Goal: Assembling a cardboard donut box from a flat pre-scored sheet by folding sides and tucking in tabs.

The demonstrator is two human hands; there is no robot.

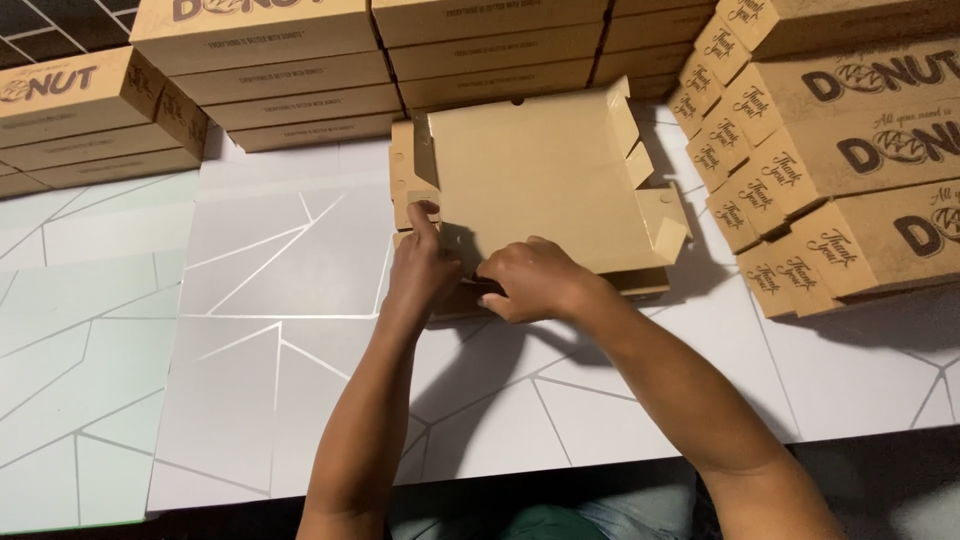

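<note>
Two bare hands on a flat, half-folded brown cardboard box (pixel 540 185) lying mid-table on white panels with thin silver lines (pixel 280 330). Left hand (pixel 422 268) fingers pinching the left side flap; right hand (pixel 532 280) fingers curled together, gripping the near edge. Stacks of closed brown boxes (pixel 850 150) around.

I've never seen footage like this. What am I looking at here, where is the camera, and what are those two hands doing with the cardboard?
There is no machine here: a person works with two bare hands, and the one picture comes from a camera worn on their head, looking down. The left hand presses a finger on a side flap of an unfolded brown cardboard box, while the right hand grips its near edge. The box lies on a white table patterned with thin lines. Around it stand stacks of finished boxes: one at the back, one on the left and one on the right.
</note>
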